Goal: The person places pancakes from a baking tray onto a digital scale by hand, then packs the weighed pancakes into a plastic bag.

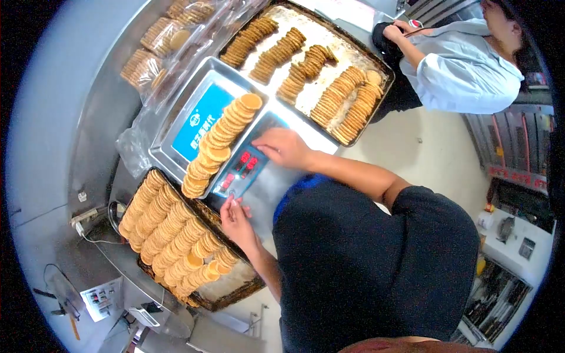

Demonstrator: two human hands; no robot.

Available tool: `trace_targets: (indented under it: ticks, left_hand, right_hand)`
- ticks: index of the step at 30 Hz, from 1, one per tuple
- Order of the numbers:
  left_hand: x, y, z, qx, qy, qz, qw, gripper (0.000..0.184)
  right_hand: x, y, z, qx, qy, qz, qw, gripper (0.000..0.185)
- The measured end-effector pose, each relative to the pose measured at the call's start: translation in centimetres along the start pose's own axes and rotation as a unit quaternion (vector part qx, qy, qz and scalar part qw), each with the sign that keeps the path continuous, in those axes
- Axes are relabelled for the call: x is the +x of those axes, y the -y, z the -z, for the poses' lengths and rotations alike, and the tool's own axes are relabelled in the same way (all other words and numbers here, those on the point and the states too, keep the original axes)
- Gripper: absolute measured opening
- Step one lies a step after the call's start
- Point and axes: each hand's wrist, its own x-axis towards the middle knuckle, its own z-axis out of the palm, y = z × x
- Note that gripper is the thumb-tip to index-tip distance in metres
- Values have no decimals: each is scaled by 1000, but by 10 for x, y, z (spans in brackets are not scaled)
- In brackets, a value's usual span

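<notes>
A metal scale tray (162, 138) with a blue sheet bears a long, overlapping row of round golden cookies (220, 141). In front of it, the scale's blue panel (242, 165) shows red digits. My right hand (285, 148) is over the upper end of that panel, fingers bent and bunched, with nothing seen in them. Near the panel's lower end is my left hand (236, 219), its fingers partly stretched and apart, holding nothing visible. Whether either hand touches the scale is hard to tell.
Beyond the scale, a baking tray (385, 73) holds several rows of darker cookies. Another baking tray (235, 288) carries rows of golden cookies (170, 229). Plastic bags of cookies (159, 44) lie at the upper left. A person in a light shirt (465, 67) stands at the upper right.
</notes>
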Motion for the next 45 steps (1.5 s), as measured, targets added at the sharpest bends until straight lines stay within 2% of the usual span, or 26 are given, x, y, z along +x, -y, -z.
trace_targets:
  ticks: [7, 10, 11, 12, 14, 15, 16, 17, 18, 20, 21, 22, 23, 24, 25, 26, 27, 29, 31, 32, 34, 36, 38, 40, 42, 45]
  left_hand:
    - [0, 15, -5, 23, -15, 21, 999, 28]
    - [-5, 14, -2, 42, -16, 43, 998, 28]
    - [-3, 27, 4, 105, 2, -4, 994, 30]
    - [-5, 40, 11, 171, 24, -42, 984, 34]
    - [-14, 29, 11, 165, 58, 59, 983, 44]
    - [-20, 18, 9, 156, 22, 62, 986, 44]
    - [-24, 4, 6, 157, 40, 125, 979, 45]
    - [-29, -1, 4, 155, 60, 185, 969, 47]
    - [-31, 13, 2, 143, 35, 183, 972, 47]
    - [-28, 58, -1, -155, 20, 133, 979, 47]
    - [-25, 69, 0, -214, 19, 183, 959, 46]
    - [-27, 70, 0, -221, 3, 174, 960, 46]
    - [-27, 70, -1, -321, 11, 174, 931, 56]
    - [-27, 69, 0, -416, 20, 170, 893, 68]
    - [-22, 69, 1, -532, 36, 194, 824, 77]
    - [-16, 69, 4, -637, 55, 209, 739, 86]
    - [-14, 71, 3, -655, 38, 205, 726, 96]
    - [-8, 74, 2, -739, 91, 150, 650, 94]
    - [-18, 63, -5, -722, 57, 99, 682, 89]
    - [-30, 52, -3, -727, 31, 126, 675, 90]
    - [-54, 48, 4, -677, -13, 90, 730, 86]
    - [-85, 50, 16, -650, -8, 85, 755, 83]
    - [-119, 57, 29, -616, -1, 88, 783, 80]
    - [-152, 75, 35, -498, -31, 131, 856, 76]
    - [-178, 107, 27, -426, -119, 113, 890, 72]
    - [-216, 88, 21, -392, -215, 185, 875, 57]
  right_hand:
    - [10, -7, 0, 12, -18, 4, 1000, 14]
    - [9, -10, -5, 49, 2, -41, 998, 15]
    - [13, -1, 0, 50, 19, -54, 997, 13]
    - [17, 1, 4, 7, 47, -18, 999, 12]
    - [17, 8, 9, -4, 100, 2, 995, 23]
    - [5, 1, 4, 34, 126, -62, 990, 32]
    - [5, 13, 5, 54, 181, -102, 977, 40]
    - [0, 14, 5, 62, 255, -89, 961, 44]
    - [-1, 28, 4, 89, 322, -81, 939, 45]
    - [-2, 56, -3, 105, 431, -61, 894, 40]
    - [-1, 68, -10, 122, 468, -6, 875, 28]
    - [-1, 80, -19, 137, 501, 49, 853, 18]
    - [-7, 94, -30, 185, 503, 63, 842, 20]
    - [-13, 105, -41, 234, 504, 76, 828, 36]
    - [-10, 112, -49, 207, 561, 147, 788, 65]
    - [-14, 119, -59, 206, 568, 210, 768, 68]
    - [-23, 114, -65, 170, 583, 240, 758, 69]
    - [-47, 86, -75, 116, 607, 249, 745, 73]
    - [-50, 61, -86, 136, 526, 310, 780, 71]
    - [-58, 47, -93, 119, 503, 298, 803, 69]
    - [-71, 12, -112, 118, 463, 362, 801, 64]
    - [-71, -7, -109, 118, 466, 258, 838, 55]
    - [-73, -15, -104, 121, 442, 242, 855, 46]
    - [-79, -13, -106, 114, 414, 212, 878, 37]
    - [-78, -14, -109, 193, 440, 110, 870, 22]
    - [-84, 9, -110, 222, 387, 110, 888, 12]
